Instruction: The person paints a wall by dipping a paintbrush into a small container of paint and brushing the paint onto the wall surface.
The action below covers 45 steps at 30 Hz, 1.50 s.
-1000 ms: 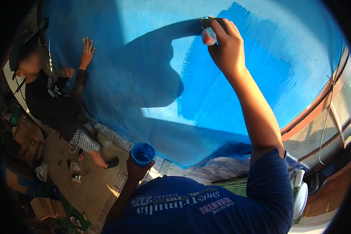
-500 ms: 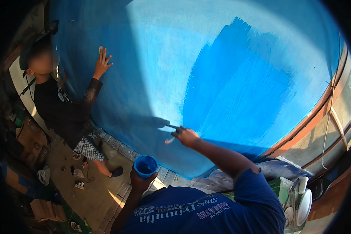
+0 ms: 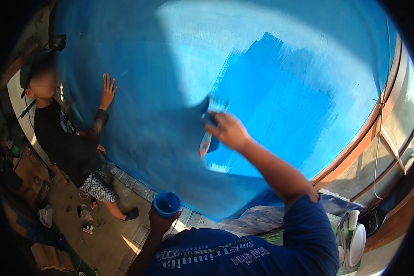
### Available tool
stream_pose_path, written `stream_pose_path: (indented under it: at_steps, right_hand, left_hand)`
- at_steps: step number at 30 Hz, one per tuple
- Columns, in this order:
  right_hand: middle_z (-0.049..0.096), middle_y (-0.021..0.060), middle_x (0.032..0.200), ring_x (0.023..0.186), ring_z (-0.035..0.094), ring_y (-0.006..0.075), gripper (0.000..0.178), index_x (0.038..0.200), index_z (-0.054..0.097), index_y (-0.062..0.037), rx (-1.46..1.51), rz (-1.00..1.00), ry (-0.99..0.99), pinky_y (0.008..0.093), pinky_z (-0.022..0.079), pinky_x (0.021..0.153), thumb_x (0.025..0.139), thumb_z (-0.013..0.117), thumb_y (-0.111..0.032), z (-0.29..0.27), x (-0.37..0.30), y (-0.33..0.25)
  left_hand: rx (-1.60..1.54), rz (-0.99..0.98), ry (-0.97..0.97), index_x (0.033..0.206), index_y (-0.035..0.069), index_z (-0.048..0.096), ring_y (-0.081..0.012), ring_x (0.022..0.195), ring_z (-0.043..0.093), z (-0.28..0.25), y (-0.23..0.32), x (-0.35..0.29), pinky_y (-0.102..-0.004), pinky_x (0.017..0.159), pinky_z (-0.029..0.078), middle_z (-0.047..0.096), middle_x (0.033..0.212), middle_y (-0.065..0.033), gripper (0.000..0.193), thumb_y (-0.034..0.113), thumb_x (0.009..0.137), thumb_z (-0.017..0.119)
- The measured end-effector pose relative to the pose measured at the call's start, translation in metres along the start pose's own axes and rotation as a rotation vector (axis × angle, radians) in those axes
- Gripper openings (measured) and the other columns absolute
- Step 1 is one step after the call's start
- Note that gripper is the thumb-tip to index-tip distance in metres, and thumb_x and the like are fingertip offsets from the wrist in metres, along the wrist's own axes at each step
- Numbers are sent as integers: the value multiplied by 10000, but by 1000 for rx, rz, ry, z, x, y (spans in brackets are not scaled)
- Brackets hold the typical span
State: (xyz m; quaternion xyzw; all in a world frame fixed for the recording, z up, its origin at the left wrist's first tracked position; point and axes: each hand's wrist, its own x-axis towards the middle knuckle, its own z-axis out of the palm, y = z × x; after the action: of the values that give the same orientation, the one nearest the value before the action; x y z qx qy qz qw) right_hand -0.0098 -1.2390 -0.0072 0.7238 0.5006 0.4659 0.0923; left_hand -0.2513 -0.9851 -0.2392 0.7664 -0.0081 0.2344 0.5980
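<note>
My right hand (image 3: pixel 231 131) is closed around a paintbrush (image 3: pixel 205 144), raised in front of a large blue wall (image 3: pixel 138 106). The handle's reddish end points down. The bristle end, smeared by motion, is up by the left edge of a brighter blue painted patch (image 3: pixel 280 96). Whether the bristles touch the wall I cannot tell. Low at the left, my left hand (image 3: pixel 161 222) grips a small blue tub (image 3: pixel 167 204) from below and behind. Blue paint shows inside it. My arm's dark shadow falls on the wall beside the brush.
At the left stands another person (image 3: pixel 62 138) in a dark shirt and cap, one hand raised to the wall. Grey paving blocks (image 3: pixel 129 181) edge the wall's foot. Small litter lies on the floor (image 3: pixel 73 216). A roller (image 3: pixel 353 220) and a white lid-like disc (image 3: pixel 357 244) sit at lower right.
My right hand has swung upward and slightly right with the paintbrush, from the patch's lower left to higher along its edge. The tub stays in my left hand. The view has shifted a little.
</note>
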Motion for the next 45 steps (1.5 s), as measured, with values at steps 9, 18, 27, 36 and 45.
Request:
stream_pose_path:
  at_steps: [9,18,27,36,45]
  right_hand:
    - [661,138,1064,1006,657,331,291,1155,642,-91,445,356,-410,433,570,819,870,589,-58,58,-41,-91]
    - [675,141,1159,983,655,341,413,1148,702,-96,-29,261,445,420,551,834,752,696,23,-108,103,83]
    - [634,84,1018,1006,646,274,241,1118,675,-183,454,44,-700,370,561,847,884,616,-181,141,-156,-193]
    - [650,99,1075,964,588,290,429,1154,665,-142,139,327,233,379,529,849,744,675,-16,-51,76,44]
    - [622,99,1205,1128,579,319,370,1175,688,-194,37,65,116,429,516,908,818,606,-141,32,19,-2]
  left_hand:
    - [-5,-6,29,1248,16,567,-289,1050,699,-6,2,-8,-418,919,550,701,1121,-157,741,278,673,953]
    - [-24,-3,25,1275,28,553,-283,1059,687,-4,-11,-1,-411,925,542,690,1136,-147,766,276,672,955]
    - [-12,-40,64,1252,27,572,-266,1054,682,-8,-29,-21,-406,924,538,690,1128,-140,749,261,657,962]
    - [-67,-170,173,1254,17,565,-240,1023,665,-16,-33,-30,-387,899,535,675,1121,-122,743,219,655,954]
    - [-31,-38,122,1258,16,560,-259,1023,675,-8,-29,-9,-402,899,538,681,1114,-135,752,239,660,958]
